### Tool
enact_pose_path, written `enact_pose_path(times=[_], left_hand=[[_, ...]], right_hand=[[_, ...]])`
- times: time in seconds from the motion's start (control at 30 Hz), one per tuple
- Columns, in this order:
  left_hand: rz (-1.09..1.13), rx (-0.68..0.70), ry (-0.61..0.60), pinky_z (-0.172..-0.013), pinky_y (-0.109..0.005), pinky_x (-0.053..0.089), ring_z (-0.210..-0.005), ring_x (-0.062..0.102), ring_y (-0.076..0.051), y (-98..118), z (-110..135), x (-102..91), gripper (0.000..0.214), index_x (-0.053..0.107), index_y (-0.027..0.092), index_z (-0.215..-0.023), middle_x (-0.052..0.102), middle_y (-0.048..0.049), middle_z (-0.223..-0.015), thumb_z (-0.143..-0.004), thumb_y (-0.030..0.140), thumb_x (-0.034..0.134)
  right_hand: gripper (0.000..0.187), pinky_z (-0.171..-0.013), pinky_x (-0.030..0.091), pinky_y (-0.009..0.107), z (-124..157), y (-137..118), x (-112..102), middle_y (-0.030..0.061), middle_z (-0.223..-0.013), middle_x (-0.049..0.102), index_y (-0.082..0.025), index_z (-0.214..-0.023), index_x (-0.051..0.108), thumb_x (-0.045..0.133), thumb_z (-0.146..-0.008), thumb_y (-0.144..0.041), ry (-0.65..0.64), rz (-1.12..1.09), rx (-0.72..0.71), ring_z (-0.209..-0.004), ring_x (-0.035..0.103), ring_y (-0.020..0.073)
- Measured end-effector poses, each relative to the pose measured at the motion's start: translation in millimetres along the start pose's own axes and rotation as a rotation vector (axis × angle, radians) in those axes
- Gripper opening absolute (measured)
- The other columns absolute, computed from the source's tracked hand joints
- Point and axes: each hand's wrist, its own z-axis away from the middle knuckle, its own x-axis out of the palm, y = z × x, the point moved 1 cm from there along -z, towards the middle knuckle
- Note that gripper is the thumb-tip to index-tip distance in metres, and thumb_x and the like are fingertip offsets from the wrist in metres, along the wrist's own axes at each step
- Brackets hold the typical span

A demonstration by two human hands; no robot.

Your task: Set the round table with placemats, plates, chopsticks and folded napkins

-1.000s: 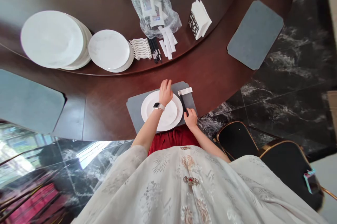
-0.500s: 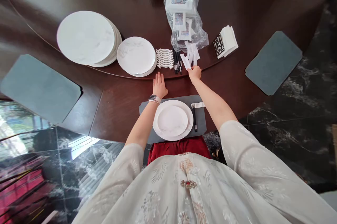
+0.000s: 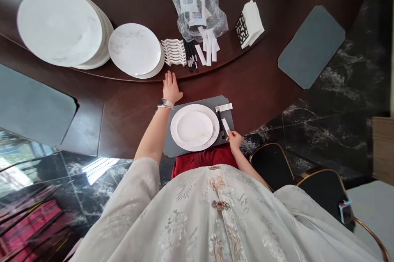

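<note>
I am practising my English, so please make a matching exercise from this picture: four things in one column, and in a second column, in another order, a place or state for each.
Things:
1. left hand
2. right hand
3. small white plate
4. folded paper napkins

Places or states:
A. standing in a black lattice holder
B. lying flat on the dark wood table
C. resting on a larger white plate
D. holding a white paper strip at the grey mat

Right pairs: 1-B, 2-D, 3-C, 4-A
</note>
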Motion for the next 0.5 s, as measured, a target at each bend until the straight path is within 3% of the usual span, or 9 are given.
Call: enact_pose_path(times=[0.1, 0.23, 0.3, 0.4, 0.5], left_hand=[[-0.04, 0.003, -0.03, -0.126, -0.056, 0.005, -0.156, 0.0, -0.04, -3.7, -4.0, 0.0, 0.112, 0.014, -0.003, -0.157, 0.004, -0.0256, -0.167, -0.064, 0.019, 0.071], [-0.051, 0.01, -0.032, -0.126, -0.055, 0.006, -0.156, 0.002, -0.041, -5.6, -4.9, -1.2, 0.111, 0.014, -0.001, -0.158, 0.005, -0.0259, -0.167, -0.065, 0.021, 0.072], [-0.033, 0.023, -0.013, -0.126, -0.056, 0.009, -0.156, 0.003, -0.041, -5.9, -2.8, -2.8, 0.111, 0.015, 0.0, -0.158, 0.006, -0.0262, -0.167, -0.065, 0.021, 0.072], [0.012, 0.05, 0.009, -0.126, -0.056, 0.015, -0.156, 0.007, -0.04, -7.5, 1.9, -5.1, 0.107, 0.02, 0.003, -0.158, 0.01, -0.0254, -0.167, -0.065, 0.017, 0.071], [0.058, 0.07, 0.046, -0.125, -0.055, 0.018, -0.156, 0.009, -0.038, -9.1, 6.6, -5.1, 0.103, 0.024, 0.005, -0.158, 0.013, -0.0228, -0.167, -0.065, 0.012, 0.067]], right_hand=[[0.031, -0.066, 0.053, 0.044, -2.7, 15.8, 2.3, -0.0004, -0.049, 0.059, -0.029, -0.065, 0.057, 0.054, -0.085, -0.053, 0.195, 0.14, 0.037, -0.051, 0.063, 0.0264], [0.025, -0.069, 0.054, 0.046, -2.0, 23.1, 0.3, 0.0038, -0.068, 0.07, -0.029, -0.066, 0.061, 0.054, -0.082, -0.048, 0.153, 0.252, -0.104, -0.065, 0.069, 0.029], [0.02, -0.067, 0.054, 0.048, -7.6, 13.1, -2.5, 0.0055, -0.069, 0.07, -0.03, -0.066, 0.062, 0.055, -0.08, -0.043, 0.183, 0.304, -0.139, -0.066, 0.068, 0.0302], [0.018, -0.072, 0.054, 0.047, -49.6, -40.8, -0.5, 0.0091, -0.077, 0.071, -0.028, -0.073, 0.066, 0.051, -0.082, -0.033, 0.284, 0.31, -0.232, -0.073, 0.068, 0.0302], [0.03, -0.094, 0.053, 0.043, -133.7, -151.4, 25.1, 0.011, -0.105, 0.073, -0.022, -0.096, 0.071, 0.042, -0.086, -0.023, 0.27, 0.257, -0.45, -0.103, 0.068, 0.0263]])
